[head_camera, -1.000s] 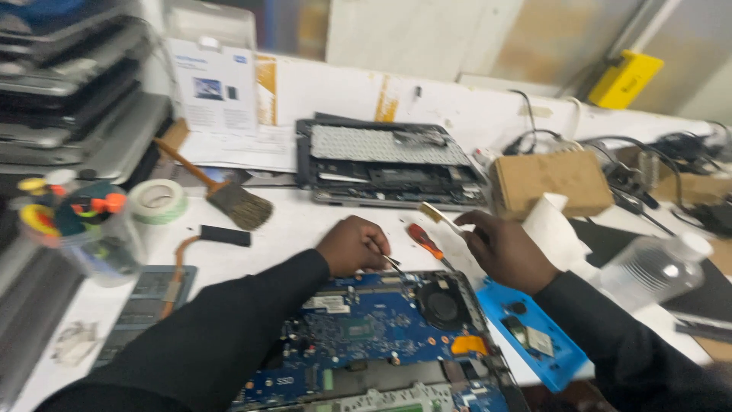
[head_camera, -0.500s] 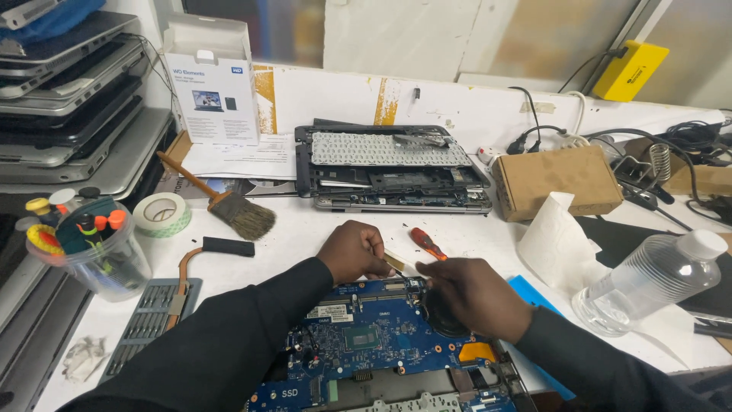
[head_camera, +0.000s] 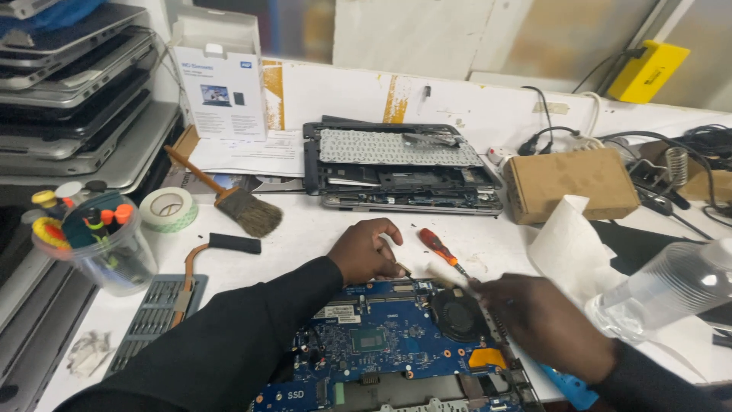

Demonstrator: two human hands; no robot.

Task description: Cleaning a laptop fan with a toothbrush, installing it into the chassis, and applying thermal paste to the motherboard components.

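On the white table, left hand fingers curl at the blue motherboard top edge; blurred right hand grip unclear; open table beyond.

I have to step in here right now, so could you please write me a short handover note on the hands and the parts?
Left hand: fingers curled on the top edge of the blue motherboard; whether it grips anything is unclear.
Right hand: blurred, over the board's right side by the black fan; its grip cannot be told.
Red-handled screwdriver lies on the white table just beyond the board.
Done: the board lies exposed in its open case.
Left: the board and the fan are not yet lifted out.
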